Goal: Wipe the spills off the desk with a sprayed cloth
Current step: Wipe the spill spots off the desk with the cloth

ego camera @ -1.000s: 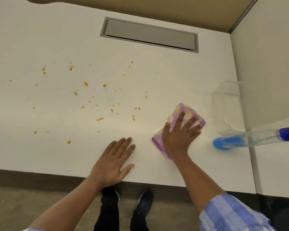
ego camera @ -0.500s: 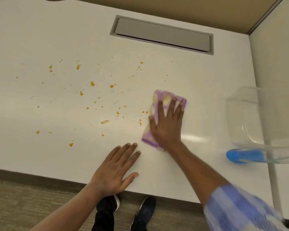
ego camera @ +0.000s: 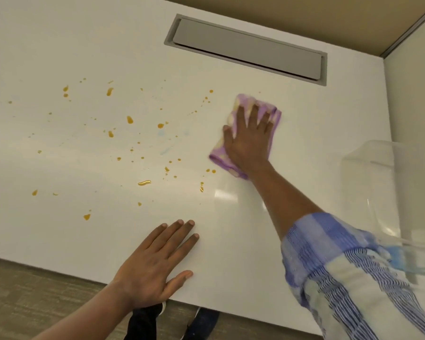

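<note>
The right hand lies flat on a purple and yellow cloth, fingers spread, pressing it against the white desk. It does not grip the cloth; the palm and fingers simply bear down on it. The cloth is folded into a rough pad and sits toward the far right part of the desk, a little in front of the grey hatch let into the surface near the far edge. Purple fabric shows beyond the fingertips and again below the heel of the hand, on the wrist side.

The left hand rests palm down near the front edge of the desk, fingers straight and close together, thumb out to the side, holding nothing.

Orange-brown spills are scattered across the middle and left of the desk, to the left of the cloth; the nearest drops lie just beside its left edge. One longer smear sits nearer the front. The patch of desk in front of the cloth shines with a wet-looking gleam.

At the right edge stands a clear plastic container, partly hidden by the rolled blue striped sleeve of the right arm.
</note>
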`<action>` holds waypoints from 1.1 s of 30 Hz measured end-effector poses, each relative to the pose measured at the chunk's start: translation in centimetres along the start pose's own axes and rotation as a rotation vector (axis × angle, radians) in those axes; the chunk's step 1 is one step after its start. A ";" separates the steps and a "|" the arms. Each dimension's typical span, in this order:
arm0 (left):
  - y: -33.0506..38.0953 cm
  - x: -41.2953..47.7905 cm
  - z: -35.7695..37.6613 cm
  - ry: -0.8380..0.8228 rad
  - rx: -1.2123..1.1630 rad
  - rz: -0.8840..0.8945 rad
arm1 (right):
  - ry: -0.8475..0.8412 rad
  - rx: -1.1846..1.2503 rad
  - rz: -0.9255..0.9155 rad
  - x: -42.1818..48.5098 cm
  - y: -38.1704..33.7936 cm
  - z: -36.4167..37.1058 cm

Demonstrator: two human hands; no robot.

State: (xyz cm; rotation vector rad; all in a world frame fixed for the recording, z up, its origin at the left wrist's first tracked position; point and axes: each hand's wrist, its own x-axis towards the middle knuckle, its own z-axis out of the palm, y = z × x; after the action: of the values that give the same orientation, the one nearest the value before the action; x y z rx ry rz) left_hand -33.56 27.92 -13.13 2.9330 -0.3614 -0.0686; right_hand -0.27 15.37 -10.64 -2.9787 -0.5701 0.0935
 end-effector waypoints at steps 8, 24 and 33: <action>0.0 0.1 -0.3 -0.039 0.012 0.002 | 0.000 0.026 -0.317 -7.6 5.1 0.4; 0.0 0.2 -0.2 -0.054 0.076 -0.002 | -0.066 0.052 -0.385 -4.8 1.2 -0.1; 0.1 0.1 0.2 -0.064 0.072 -0.012 | -0.063 0.010 0.061 6.7 4.4 -1.8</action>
State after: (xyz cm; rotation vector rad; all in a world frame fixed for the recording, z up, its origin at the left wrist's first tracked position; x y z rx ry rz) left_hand -33.50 27.80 -13.27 3.0099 -0.3634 -0.1551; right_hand 7.63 13.64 -9.63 -2.9932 -0.4840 0.1954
